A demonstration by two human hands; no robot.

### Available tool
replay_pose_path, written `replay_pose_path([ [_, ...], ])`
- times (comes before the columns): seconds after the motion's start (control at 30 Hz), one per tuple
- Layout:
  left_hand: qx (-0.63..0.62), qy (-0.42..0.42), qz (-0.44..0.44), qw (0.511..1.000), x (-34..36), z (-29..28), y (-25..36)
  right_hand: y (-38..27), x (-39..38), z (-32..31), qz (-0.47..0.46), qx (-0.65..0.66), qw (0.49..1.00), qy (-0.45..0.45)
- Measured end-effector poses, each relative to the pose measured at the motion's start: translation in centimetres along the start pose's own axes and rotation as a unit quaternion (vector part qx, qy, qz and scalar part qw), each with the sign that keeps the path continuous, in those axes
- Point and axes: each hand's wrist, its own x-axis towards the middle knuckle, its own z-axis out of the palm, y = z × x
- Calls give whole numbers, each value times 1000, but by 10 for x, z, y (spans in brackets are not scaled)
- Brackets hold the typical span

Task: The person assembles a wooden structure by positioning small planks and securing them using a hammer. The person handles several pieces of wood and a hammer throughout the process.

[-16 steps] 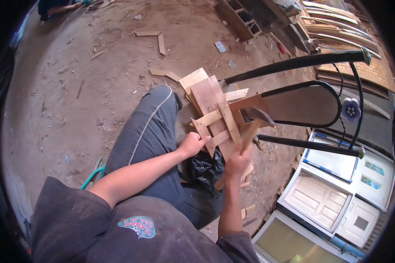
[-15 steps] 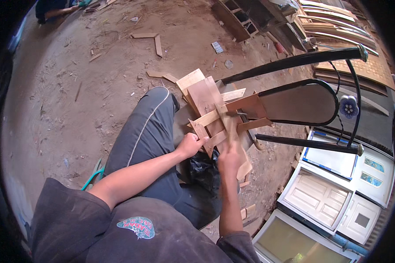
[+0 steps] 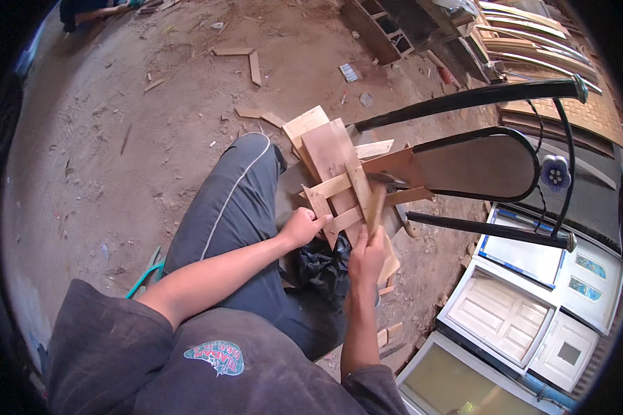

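Observation:
My right hand (image 3: 368, 257) is closed round the wooden handle of a hammer (image 3: 376, 207), its metal head raised over a small frame of crossed wooden strips (image 3: 329, 187). The fingers of my left hand (image 3: 307, 227) are closed on the near left corner of that frame, steadying a short strip. Beneath the frame lies a broad reddish-brown board (image 3: 325, 144), with a paler board (image 3: 304, 123) beside it. A black plastic bag (image 3: 322, 266) bunches up below my hands. Whether a nail stands under the hammer I cannot tell.
A black-framed seat or stand (image 3: 477, 162) with long black legs lies at the right. White door panels (image 3: 495, 308) are beyond it. Wood strips (image 3: 255, 67) and scraps lie on the dirt floor. Teal-handled pliers or shears (image 3: 145, 277) rest by my thigh. Another person's arm (image 3: 97, 14) shows far left.
The hammer, blurred by motion before, has swung up and rightward off the strips, my right hand shifting slightly with it. My left hand keeps its grip on the frame.

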Motion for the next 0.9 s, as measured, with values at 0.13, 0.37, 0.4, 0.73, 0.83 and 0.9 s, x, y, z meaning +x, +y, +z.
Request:
replay_pose_path([
  [0.13, -97, 2, 38, 995, -2, 0, 3, 4, -2, 6, 8, -79, 996, -42],
  [0.37, -106, 9, 79, 991, -9, -3, 15, 26, -9, -2, 114, 96, 986, -68],
  [0.4, -108, 4, 59, 992, -9, -3, 15, 29, -16, -8, 103, 153, 981, -56],
  [0.73, 9, 13, 222, 975, -21, -8, 25, 81, -124, -61, 267, 424, 865, -29],
  [0.83, 50, -27, 318, 946, -45, -15, 50, 90, -155, -64, 287, 478, 829, -24],
  [0.9, 153, -31, 393, 906, -61, -19, 70, 90, -167, -64, 282, 525, 803, -12],
])
